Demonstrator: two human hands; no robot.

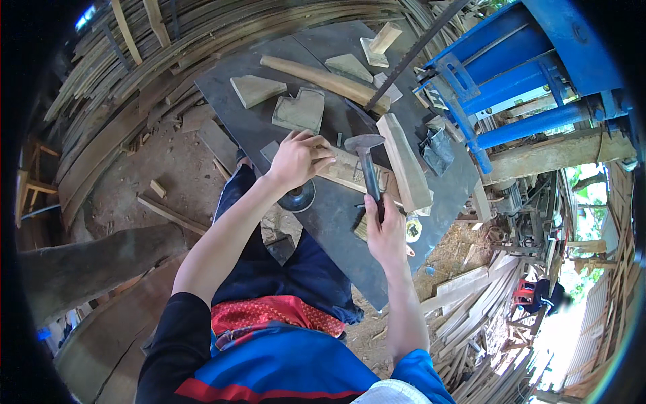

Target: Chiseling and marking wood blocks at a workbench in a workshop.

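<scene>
Has right hand (388, 232) closed sensibly on handle (373, 184) of likely head-heavy, stiff hammer (368, 163), left hand (299, 160) half-curled; cannot tell around what.

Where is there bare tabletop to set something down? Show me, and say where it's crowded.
On the dark table, bare patches lie between the brush and the near edge, and between the long wooden bar and the far edge. It is crowded around the hammer in the right hand and beside the toothed blade, among wood pieces.
</scene>
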